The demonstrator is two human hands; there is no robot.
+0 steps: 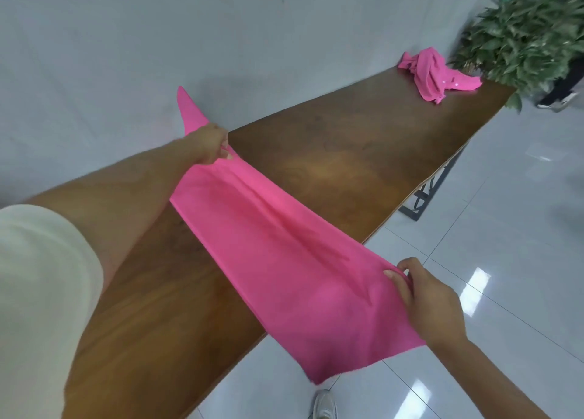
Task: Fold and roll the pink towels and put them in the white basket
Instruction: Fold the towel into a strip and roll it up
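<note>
Stretching across a narrow wooden table point(347, 153), a bright pink towel point(278, 245) is held taut between two bare hands. The left hand point(210, 145), at the end of an arm in a short white sleeve point(41, 276), pinches the far end of the towel near the wall point(126, 39), with a loose corner sticking up beyond the fingers. The right hand point(426, 301) pinches the near end just past the table's front edge, thumb on top, and a corner hangs down below it toward the floor point(505, 229).

The cloth looks light, soft and limp. Long creases run along its middle, and it will likely sag and bunch wherever it is not supported. Corners and edges look like the best places to hold it, so the layers can be lined up flat for folding.

A second pink towel point(433, 74) lies crumpled at the far right end of the table, well apart from the hands. The tabletop is smooth, dark and slightly glossy, so cloth may slide on it easily. A leafy green plant point(531, 33) stands beyond that end. The floor is shiny pale tile, and the wearer's shoe point(324, 403) shows at the bottom. No white basket is in view.
</note>
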